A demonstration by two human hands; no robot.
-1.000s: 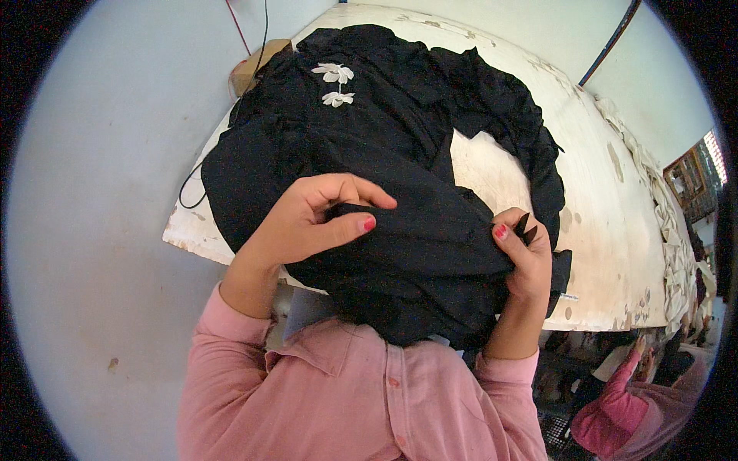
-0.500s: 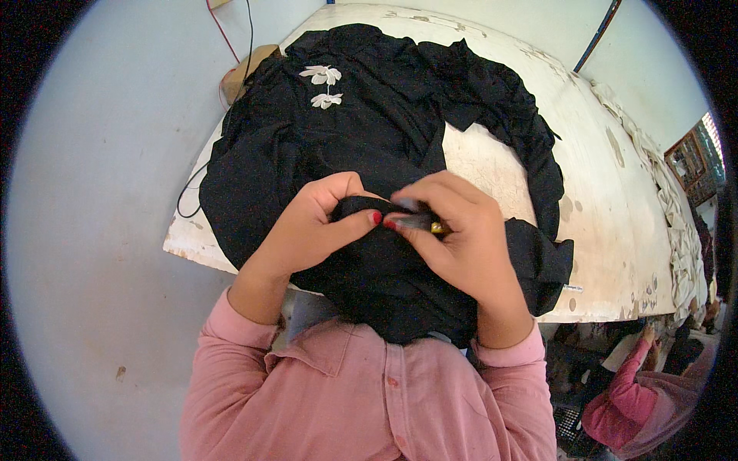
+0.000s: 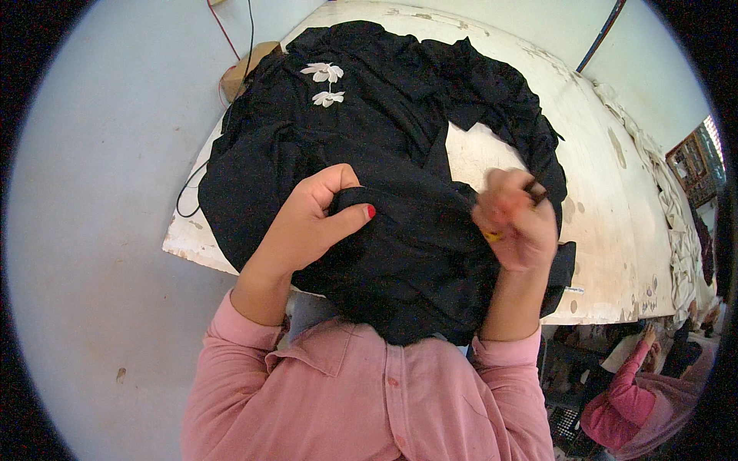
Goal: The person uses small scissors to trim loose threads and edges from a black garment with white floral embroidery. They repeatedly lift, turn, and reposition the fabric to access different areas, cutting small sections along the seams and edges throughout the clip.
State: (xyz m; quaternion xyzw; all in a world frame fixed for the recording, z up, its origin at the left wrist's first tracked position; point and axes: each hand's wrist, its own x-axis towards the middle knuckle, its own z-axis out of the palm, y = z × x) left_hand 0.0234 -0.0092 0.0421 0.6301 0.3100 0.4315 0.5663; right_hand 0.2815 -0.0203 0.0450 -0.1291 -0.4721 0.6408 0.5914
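Note:
A large black garment (image 3: 369,146) with white flower decorations (image 3: 323,73) is spread over the table and hangs over its near edge toward my lap. My left hand (image 3: 311,215) pinches a fold of it between thumb and curled fingers. Further right, my right hand (image 3: 516,219) is raised by the cloth, its fingers curled and blurred by motion. A small dark tool (image 3: 536,192) sticks out of that hand, and something yellow (image 3: 492,237) shows at its lower fingers. Whether those fingers also touch the cloth is unclear.
The pale, stained table (image 3: 607,253) extends right and back. A brown box-like object (image 3: 250,69) with cables stands at the left wall. Bunched cream cloth (image 3: 661,184) lines the right edge. Another person in pink (image 3: 634,403) sits at lower right.
My right hand has moved right and slightly up, away from my left hand, and the cloth between them now lies more spread out. My left hand keeps its pinch in nearly the same place.

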